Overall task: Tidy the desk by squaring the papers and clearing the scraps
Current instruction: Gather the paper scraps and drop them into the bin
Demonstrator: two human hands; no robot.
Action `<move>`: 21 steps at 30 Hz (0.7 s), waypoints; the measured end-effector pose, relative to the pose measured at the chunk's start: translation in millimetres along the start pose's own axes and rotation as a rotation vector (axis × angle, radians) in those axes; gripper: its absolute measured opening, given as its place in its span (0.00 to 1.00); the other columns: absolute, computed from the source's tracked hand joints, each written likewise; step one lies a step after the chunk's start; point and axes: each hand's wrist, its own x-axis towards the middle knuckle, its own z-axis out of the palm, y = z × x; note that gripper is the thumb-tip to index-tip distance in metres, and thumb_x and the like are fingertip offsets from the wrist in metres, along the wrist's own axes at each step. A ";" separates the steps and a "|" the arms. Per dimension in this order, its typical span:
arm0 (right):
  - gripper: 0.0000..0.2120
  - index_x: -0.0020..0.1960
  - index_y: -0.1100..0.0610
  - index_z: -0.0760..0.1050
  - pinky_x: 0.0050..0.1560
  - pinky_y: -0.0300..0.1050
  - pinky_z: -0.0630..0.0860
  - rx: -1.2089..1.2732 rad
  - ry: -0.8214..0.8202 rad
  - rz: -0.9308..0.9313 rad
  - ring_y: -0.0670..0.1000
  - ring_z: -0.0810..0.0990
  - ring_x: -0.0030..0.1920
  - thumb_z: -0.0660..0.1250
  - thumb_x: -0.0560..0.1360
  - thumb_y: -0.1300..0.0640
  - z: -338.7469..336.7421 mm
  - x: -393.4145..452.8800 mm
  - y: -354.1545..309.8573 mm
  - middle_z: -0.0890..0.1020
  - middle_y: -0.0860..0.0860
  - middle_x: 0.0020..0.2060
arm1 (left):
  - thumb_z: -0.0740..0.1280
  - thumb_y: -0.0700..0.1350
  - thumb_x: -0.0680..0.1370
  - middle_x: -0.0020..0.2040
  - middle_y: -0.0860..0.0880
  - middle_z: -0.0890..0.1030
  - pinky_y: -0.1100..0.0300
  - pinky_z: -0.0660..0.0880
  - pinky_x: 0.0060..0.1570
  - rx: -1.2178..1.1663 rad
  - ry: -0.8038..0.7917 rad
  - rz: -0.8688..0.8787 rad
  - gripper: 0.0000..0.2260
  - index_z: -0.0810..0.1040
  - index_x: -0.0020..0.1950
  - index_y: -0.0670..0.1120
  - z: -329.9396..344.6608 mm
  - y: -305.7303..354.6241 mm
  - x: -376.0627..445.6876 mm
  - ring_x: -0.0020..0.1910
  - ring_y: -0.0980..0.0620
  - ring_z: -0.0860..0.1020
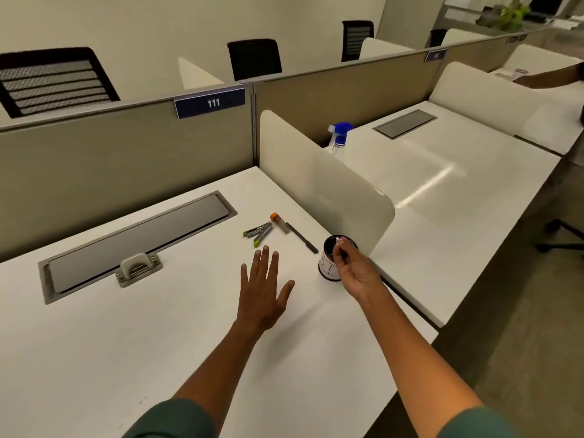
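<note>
just over the black-rimmed cup (330, 263) near the desk's (158, 343) right edge, the right hand (354, 270) pinches a small white scrap (338, 239) in curled fingertips. the left hand (264, 292) lies flat, fingers spread, holding nothing, short of the stapler (258, 233), tube (279, 222) and pen (301, 238). bare desktop spreads leftward; a white divider (316, 181) borders the right.

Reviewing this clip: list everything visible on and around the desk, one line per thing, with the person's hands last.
desk: 1, white, foreground
cable tray lid: 1, grey, set into the desk
stapler: 1, grey and green, lying open
tube: 1, orange-capped, beside the stapler
pen: 1, black
cup: 1, black-and-white, by the divider
divider: 1, cream
spray bottle: 1, blue-topped, behind the divider
left hand: flat, fingers spread
right hand: pinching a small white scrap over the cup
</note>
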 end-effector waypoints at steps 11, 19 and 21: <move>0.08 0.50 0.71 0.79 0.44 0.39 0.82 -0.492 0.126 -0.189 0.51 0.81 0.39 0.71 0.71 0.72 -17.6 50.9 -22.6 0.82 0.58 0.40 | 0.46 0.64 0.81 0.81 0.47 0.41 0.43 0.42 0.77 0.029 -0.063 0.003 0.33 0.44 0.81 0.47 14.4 17.6 28.9 0.80 0.48 0.39; 0.10 0.52 0.62 0.84 0.51 0.34 0.70 -1.535 0.122 -0.559 0.56 0.81 0.53 0.66 0.75 0.66 -7.8 62.8 -21.6 0.85 0.57 0.51 | 0.45 0.65 0.80 0.81 0.47 0.40 0.42 0.42 0.77 0.060 -0.074 0.007 0.34 0.42 0.80 0.48 16.9 21.7 38.2 0.80 0.47 0.38; 0.11 0.54 0.62 0.83 0.49 0.33 0.70 -1.642 0.077 -0.578 0.57 0.81 0.54 0.63 0.77 0.68 -6.1 63.2 -20.4 0.84 0.59 0.52 | 0.43 0.65 0.80 0.81 0.47 0.39 0.41 0.41 0.77 0.072 -0.079 0.007 0.34 0.42 0.80 0.48 18.0 22.3 38.6 0.79 0.46 0.38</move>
